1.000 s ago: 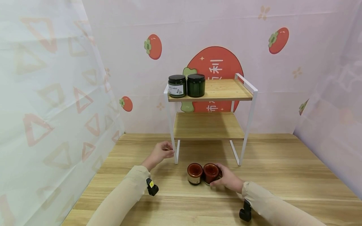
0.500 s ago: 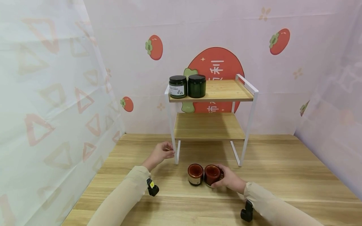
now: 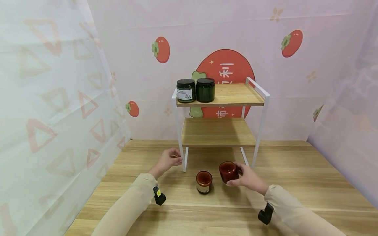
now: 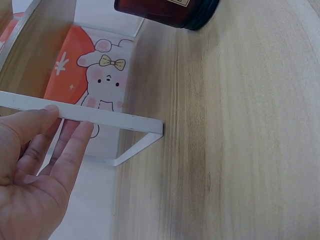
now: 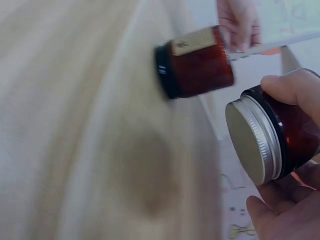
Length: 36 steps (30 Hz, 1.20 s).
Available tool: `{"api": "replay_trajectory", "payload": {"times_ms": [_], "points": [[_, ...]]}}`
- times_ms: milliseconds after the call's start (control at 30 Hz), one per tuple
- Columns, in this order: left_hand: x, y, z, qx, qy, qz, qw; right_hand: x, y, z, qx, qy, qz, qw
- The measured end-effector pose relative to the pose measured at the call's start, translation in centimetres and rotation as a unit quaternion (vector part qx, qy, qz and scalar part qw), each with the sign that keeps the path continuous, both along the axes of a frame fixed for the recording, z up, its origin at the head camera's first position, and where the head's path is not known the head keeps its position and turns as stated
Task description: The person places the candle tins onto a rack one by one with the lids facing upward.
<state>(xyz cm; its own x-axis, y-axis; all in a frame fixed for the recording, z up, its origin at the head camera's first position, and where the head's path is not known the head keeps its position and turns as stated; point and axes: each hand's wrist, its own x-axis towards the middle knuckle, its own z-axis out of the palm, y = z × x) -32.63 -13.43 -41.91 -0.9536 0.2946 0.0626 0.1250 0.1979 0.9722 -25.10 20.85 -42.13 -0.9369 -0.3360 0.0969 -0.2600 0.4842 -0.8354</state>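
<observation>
Just right of lower centre in the head view, the right hand (image 3: 249, 179) holds a red jar (image 3: 227, 171) above the desk (image 3: 189, 218); left of centre, the left hand (image 3: 166, 161) seemingly pinches the white shelf leg (image 4: 125, 120).

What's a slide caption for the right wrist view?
Right hand holds an amber jar off the wooden tabletop, silver lid down; a second amber jar stands on its dark lid.

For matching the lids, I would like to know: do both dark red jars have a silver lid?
No, the held jar in the right hand has a silver lid, but the standing jar has a dark lid.
</observation>
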Motion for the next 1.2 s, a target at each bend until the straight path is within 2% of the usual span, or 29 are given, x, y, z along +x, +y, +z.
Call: {"api": "replay_trajectory", "payload": {"times_ms": [233,500,667,933,1200], "points": [[-0.1,0.0,-0.1,0.005,0.000,0.007,1.0000,-0.5,1.0,2.3,0.024,0.052,0.027,0.998],[-0.1,0.0,-0.2,0.007,0.003,0.004,1.0000,-0.7,1.4,3.2,0.063,0.053,0.038,0.996],[-0.1,-0.1,-0.2,0.004,0.005,0.002,1.0000,-0.5,1.3,3.5,0.050,0.054,0.037,0.997],[-0.4,-0.1,-0.5,0.006,0.003,0.006,1.0000,-0.6,1.4,3.8,0.035,0.053,0.013,0.998],[-0.2,0.0,-0.1,0.008,-0.005,0.004,0.9999,-0.9,1.3,3.9,0.005,0.037,-0.002,0.999]]}}
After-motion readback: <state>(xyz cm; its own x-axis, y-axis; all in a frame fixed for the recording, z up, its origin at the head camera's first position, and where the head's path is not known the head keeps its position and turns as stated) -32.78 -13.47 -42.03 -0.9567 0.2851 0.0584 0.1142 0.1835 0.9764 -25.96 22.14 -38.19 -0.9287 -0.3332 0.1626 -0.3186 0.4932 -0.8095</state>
